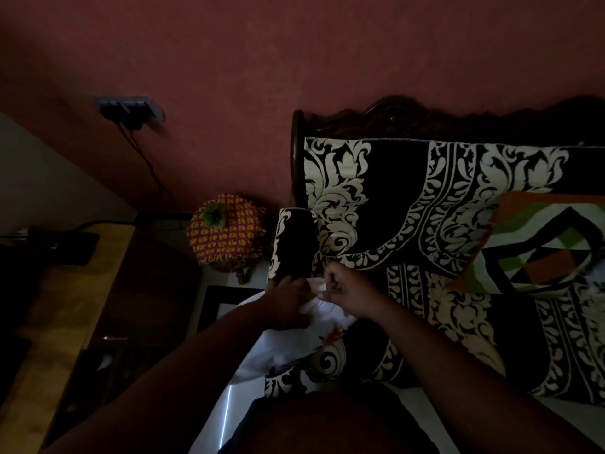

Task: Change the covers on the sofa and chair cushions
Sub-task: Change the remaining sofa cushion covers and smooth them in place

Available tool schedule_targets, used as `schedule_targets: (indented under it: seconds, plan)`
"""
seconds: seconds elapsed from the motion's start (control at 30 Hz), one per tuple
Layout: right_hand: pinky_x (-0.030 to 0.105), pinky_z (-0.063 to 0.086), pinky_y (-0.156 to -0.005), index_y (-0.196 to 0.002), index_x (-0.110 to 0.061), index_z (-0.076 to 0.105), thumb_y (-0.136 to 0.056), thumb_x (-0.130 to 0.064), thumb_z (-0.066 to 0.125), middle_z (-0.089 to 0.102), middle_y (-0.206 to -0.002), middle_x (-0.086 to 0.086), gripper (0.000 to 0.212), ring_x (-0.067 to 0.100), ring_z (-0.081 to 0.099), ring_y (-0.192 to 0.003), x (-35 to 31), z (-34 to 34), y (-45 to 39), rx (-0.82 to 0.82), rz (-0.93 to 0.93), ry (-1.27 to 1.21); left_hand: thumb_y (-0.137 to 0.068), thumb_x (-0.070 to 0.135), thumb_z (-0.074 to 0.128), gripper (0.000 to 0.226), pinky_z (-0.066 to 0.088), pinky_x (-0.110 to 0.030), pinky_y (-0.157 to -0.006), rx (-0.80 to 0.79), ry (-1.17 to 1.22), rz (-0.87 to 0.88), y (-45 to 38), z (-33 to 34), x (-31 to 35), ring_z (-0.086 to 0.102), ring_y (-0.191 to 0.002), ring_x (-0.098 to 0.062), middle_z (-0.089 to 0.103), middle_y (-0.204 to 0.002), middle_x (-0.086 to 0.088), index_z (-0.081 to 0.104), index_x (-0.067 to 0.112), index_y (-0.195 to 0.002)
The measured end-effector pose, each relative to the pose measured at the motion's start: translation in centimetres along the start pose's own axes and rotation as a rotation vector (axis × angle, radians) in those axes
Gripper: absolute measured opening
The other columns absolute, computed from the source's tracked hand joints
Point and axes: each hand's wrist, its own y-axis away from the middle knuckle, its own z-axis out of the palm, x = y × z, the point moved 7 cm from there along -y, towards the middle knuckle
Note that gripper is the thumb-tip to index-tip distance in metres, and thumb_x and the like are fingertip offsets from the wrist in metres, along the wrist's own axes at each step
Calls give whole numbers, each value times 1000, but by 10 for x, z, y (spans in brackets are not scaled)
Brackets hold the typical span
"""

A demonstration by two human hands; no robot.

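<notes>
My sofa [458,198] wears a black cover with cream scrollwork [409,204] — on its seat lie a geometric orange-and-green cushion [540,244], leaning against the backrest, and white cloth [294,348] at the front left edge.

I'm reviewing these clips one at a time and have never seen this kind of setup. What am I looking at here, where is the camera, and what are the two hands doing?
There is no machine here: a person wears one wide-angle camera on the head, looking down at their own arms. The room is dim. The left hand and right hand meet over a white cloth at the sofa's armrest. The right hand seems to pinch a bit of the cloth; the left rests on it, its grip unclear. The sofa wears a black and cream patterned cover, with a geometric cushion on the seat. Beside it sits a pink and yellow knitted object.
</notes>
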Motion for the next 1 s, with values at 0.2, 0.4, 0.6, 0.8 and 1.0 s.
schedule_targets:
  seconds: [0.2,0.4,0.6,0.8,1.0]
  plan:
    - [39,51,-79,-93,-30,51,-91,-25,71,59,-87,-12,21,8,56,-82,0,19,1,-206,-84,94,-74,60,73,80,41,-33,-99,-162,171,90,-1,15,13,51,-129,-27,56,-138,-6,58,15,-138]
    - [26,43,-67,-105,-20,47,-95,-20,68,55,-89,-3,24,7,49,-76,0,21,11,-325,-53,-86,-85,25,81,62,43,-20,-83,-218,406,37,-5,18,19,57,-114,-23,58,-126,-7,54,9,-138]
    - [22,41,-68,-100,-12,44,-96,-10,66,53,-82,-3,22,3,47,-75,1,40,15,-402,-63,-155,-72,42,80,64,49,-35,-101,-379,496,1,4,38,28,56,-122,-25,59,-133,-7,59,25,-130]
    - [32,38,-65,-83,-31,42,-98,-21,63,46,-76,-6,27,8,40,-71,15,27,-14,-181,54,-112,-92,51,69,37,45,-20,-77,44,708,-37,1,11,-7,64,-86,-6,66,-90,9,74,15,-101]
    - [32,39,-64,-85,-33,41,-97,-18,63,47,-79,-1,29,10,41,-73,-10,28,-32,-275,14,-118,-89,78,46,68,25,-45,-114,65,250,-136,14,11,-4,41,-140,-23,54,-146,4,59,30,-135]
